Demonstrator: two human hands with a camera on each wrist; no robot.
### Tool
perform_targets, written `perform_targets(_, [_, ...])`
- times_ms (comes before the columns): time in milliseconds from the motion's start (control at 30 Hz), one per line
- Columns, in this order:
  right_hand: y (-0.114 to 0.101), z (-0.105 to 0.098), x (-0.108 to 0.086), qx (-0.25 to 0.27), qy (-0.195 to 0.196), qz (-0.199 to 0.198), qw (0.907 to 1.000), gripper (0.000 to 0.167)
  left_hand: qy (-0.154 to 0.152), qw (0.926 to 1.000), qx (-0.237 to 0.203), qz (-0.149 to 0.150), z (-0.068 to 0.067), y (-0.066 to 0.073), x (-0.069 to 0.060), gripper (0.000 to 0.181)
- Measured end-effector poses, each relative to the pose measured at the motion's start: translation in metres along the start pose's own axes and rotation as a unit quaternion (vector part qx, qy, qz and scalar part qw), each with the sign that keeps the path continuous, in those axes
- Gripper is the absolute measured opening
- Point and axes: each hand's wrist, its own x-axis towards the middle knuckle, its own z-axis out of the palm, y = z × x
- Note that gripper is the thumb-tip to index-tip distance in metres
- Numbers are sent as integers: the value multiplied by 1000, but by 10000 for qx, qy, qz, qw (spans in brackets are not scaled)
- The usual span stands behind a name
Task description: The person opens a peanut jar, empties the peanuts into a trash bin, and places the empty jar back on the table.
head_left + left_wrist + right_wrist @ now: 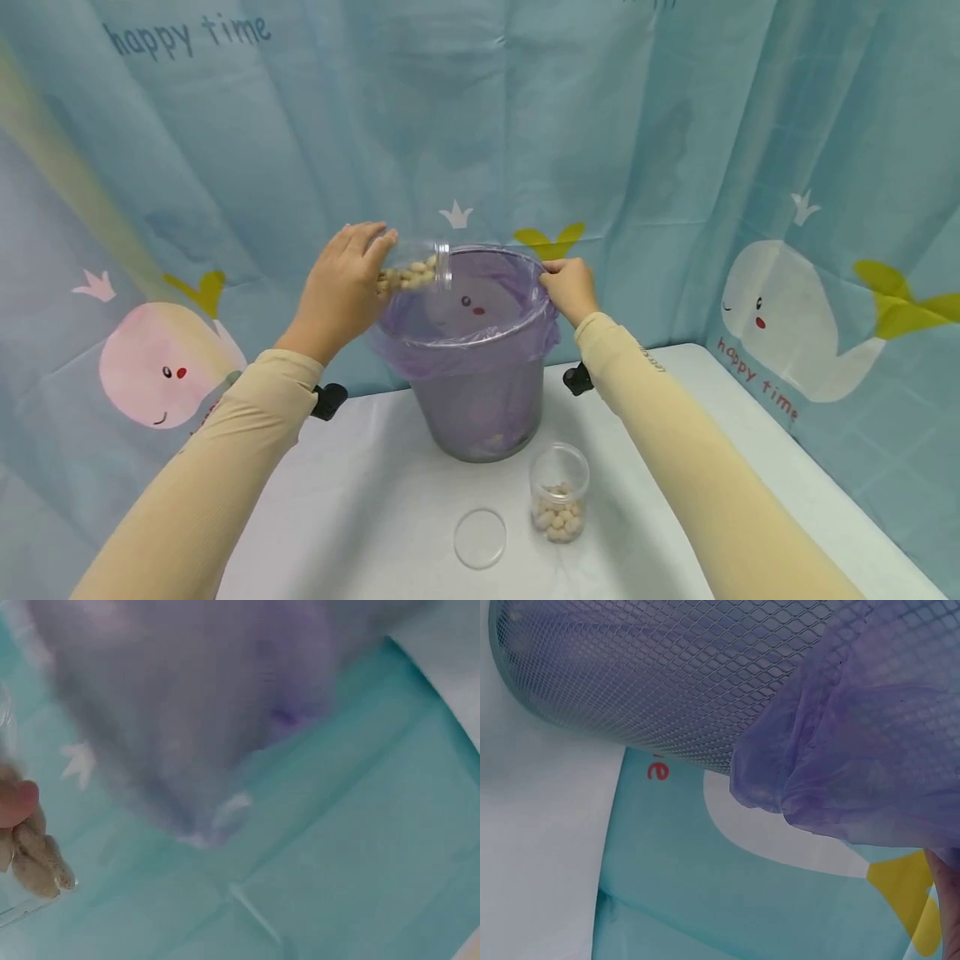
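My left hand [347, 283] grips a clear jar [420, 265] of peanuts, tipped on its side with its mouth over the left rim of a mesh bin [480, 408] lined with a purple bag [450, 358]. In the left wrist view, a fingertip [18, 802] presses the jar beside the peanuts [37, 862]. My right hand [572, 289] pinches the bag at the bin's right rim; the right wrist view shows the bag [855, 765] folded over the mesh [667, 675], with part of the hand [946, 900] at the edge.
A second clear jar [558, 492] with peanuts stands upright on the white table [360, 517], in front of the bin. Left of that jar lies a round clear lid [480, 539]. A blue patterned curtain [420, 108] hangs behind the bin and along both sides.
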Motion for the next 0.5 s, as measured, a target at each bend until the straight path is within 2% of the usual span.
perform_targets(100, [2,0,2,9,-5,-12,10000,36,-519,9986,38,121,2,3,-2,69])
perform_targets(133, [2,0,2,1,-4,-18,10000,36,-608,9981,50,118,3,4,-2,68])
perform_targets(200, [2,0,1,-6,-8,-28,10000,36,-580,9983,6,50,4,5,-3,67])
perform_targets(300, [1,1,0,16,-42,-21,10000,36,-198,9996,-105,-178,3,4,-2,65])
perform_targets(367, [1,1,-1,47,-60,-9,10000,36,-49,9996,-150,-227,2,2,-2,64])
perform_targets(433, [1,2,0,60,-64,-6,10000,36,-144,9996,-133,-212,2,1,-2,65])
perform_targets(500, [2,2,0,72,-50,-3,10000,36,-406,9990,-109,-124,3,1,-3,65])
